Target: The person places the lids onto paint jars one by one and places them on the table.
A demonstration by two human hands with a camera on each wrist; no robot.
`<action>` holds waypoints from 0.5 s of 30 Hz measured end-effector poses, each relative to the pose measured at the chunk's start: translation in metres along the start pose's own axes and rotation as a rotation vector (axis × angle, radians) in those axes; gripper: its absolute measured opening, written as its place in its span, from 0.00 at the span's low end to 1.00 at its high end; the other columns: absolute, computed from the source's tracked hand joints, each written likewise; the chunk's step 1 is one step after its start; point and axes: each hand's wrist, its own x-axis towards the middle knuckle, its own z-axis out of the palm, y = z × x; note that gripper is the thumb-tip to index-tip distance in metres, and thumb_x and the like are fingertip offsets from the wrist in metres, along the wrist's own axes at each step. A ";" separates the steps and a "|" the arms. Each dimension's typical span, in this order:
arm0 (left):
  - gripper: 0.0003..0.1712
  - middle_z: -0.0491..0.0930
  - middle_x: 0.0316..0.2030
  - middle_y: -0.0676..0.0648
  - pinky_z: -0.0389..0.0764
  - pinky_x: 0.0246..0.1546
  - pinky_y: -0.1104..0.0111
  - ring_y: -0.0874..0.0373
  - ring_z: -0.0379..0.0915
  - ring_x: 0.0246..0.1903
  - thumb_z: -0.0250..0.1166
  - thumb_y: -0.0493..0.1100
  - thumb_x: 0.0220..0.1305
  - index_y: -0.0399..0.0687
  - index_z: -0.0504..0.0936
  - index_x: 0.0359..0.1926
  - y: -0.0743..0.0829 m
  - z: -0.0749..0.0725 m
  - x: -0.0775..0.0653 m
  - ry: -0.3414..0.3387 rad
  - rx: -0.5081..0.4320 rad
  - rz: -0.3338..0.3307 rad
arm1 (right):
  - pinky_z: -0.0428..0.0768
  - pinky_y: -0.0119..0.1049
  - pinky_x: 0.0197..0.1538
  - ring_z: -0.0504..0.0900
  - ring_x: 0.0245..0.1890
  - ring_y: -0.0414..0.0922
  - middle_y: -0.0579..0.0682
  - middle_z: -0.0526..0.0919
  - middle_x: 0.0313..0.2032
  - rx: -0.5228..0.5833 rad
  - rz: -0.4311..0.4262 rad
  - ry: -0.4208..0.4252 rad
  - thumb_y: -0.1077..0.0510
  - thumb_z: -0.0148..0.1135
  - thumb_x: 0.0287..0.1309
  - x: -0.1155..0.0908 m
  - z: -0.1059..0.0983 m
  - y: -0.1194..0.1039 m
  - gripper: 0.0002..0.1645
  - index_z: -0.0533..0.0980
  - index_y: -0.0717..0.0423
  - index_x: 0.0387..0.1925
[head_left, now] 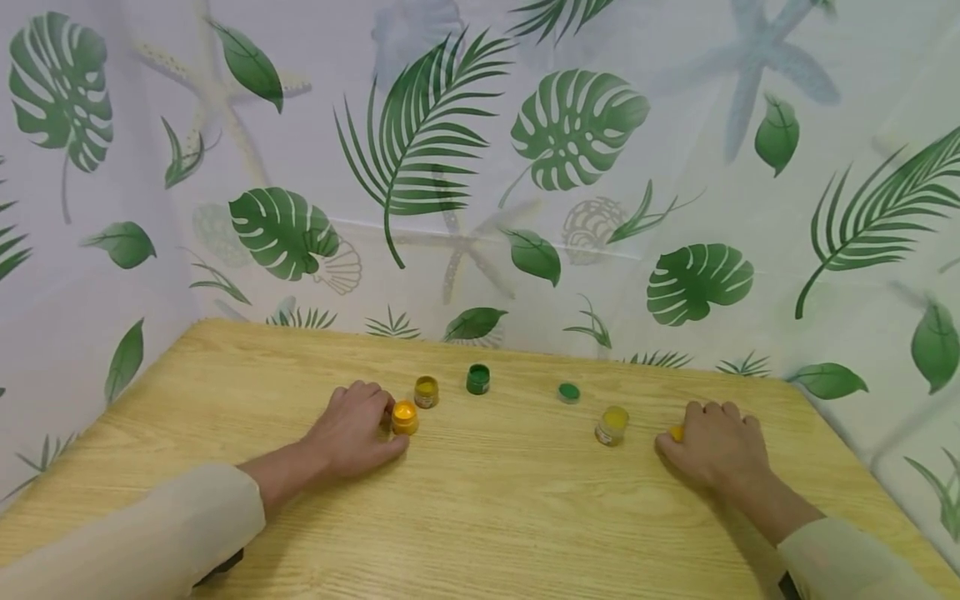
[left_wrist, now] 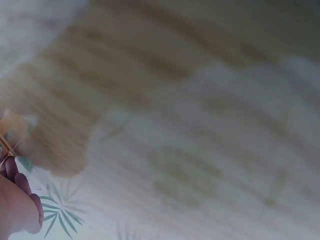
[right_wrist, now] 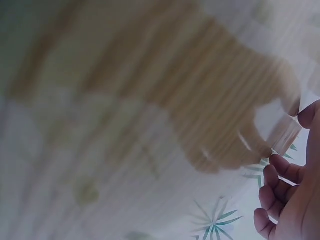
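My left hand [head_left: 356, 429] rests on the table, thumb and fingers around a small orange paint jar [head_left: 405, 418] whose bright orange paint shows from above. In the left wrist view the fingers [left_wrist: 20, 182] are at that jar [left_wrist: 12, 129] by the left edge. My right hand [head_left: 723, 446] pinches a small orange thing [head_left: 677, 433], mostly hidden behind the thumb and fingers; I cannot tell its kind. Just behind the orange jar stands an olive-yellow paint jar [head_left: 426, 392], with a dark green paint jar [head_left: 477, 379] farther along.
A green round lid [head_left: 568, 392] lies on the wooden table [head_left: 510, 517] right of the green jar. A clear container with a yellow top [head_left: 612, 425] sits left of my right hand. Behind the table hangs a leaf-patterned cloth [head_left: 465, 167].
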 end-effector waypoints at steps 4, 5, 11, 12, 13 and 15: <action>0.20 0.77 0.36 0.50 0.67 0.47 0.54 0.54 0.68 0.38 0.66 0.52 0.55 0.40 0.82 0.42 0.000 0.001 0.000 0.004 -0.008 0.007 | 0.69 0.62 0.40 0.75 0.42 0.65 0.67 0.79 0.37 0.008 0.030 -0.036 0.38 0.50 0.59 0.000 0.000 0.000 0.36 0.74 0.71 0.42; 0.20 0.77 0.36 0.50 0.67 0.46 0.54 0.54 0.68 0.38 0.66 0.51 0.55 0.40 0.82 0.41 0.000 0.001 0.000 0.006 -0.008 0.012 | 0.69 0.62 0.39 0.75 0.41 0.65 0.67 0.79 0.37 0.012 0.034 -0.041 0.38 0.51 0.59 0.000 -0.001 0.000 0.36 0.74 0.71 0.42; 0.21 0.74 0.30 0.53 0.66 0.44 0.56 0.55 0.68 0.36 0.68 0.60 0.56 0.46 0.78 0.33 0.000 0.002 0.000 0.019 0.047 -0.007 | 0.68 0.61 0.38 0.75 0.40 0.64 0.66 0.79 0.36 0.023 0.029 -0.043 0.40 0.51 0.57 -0.001 -0.002 -0.002 0.32 0.73 0.69 0.39; 0.22 0.74 0.30 0.53 0.66 0.44 0.56 0.55 0.68 0.36 0.69 0.61 0.55 0.47 0.78 0.32 0.000 0.002 -0.001 0.021 0.051 -0.010 | 0.68 0.61 0.38 0.75 0.40 0.64 0.66 0.79 0.36 0.023 0.026 -0.042 0.40 0.51 0.57 -0.001 -0.002 -0.002 0.31 0.73 0.68 0.39; 0.23 0.75 0.31 0.53 0.67 0.44 0.55 0.55 0.69 0.36 0.69 0.62 0.55 0.47 0.79 0.33 0.000 0.002 -0.001 0.023 0.055 -0.009 | 0.68 0.61 0.38 0.75 0.40 0.64 0.66 0.78 0.35 0.023 0.024 -0.042 0.41 0.50 0.58 -0.001 -0.002 -0.002 0.30 0.73 0.67 0.38; 0.23 0.76 0.33 0.52 0.67 0.46 0.55 0.54 0.69 0.38 0.68 0.60 0.54 0.45 0.80 0.37 -0.001 0.002 -0.001 0.022 0.038 -0.001 | 0.68 0.61 0.38 0.75 0.40 0.64 0.65 0.78 0.35 0.027 0.022 -0.047 0.41 0.50 0.58 -0.001 -0.002 -0.003 0.28 0.73 0.66 0.36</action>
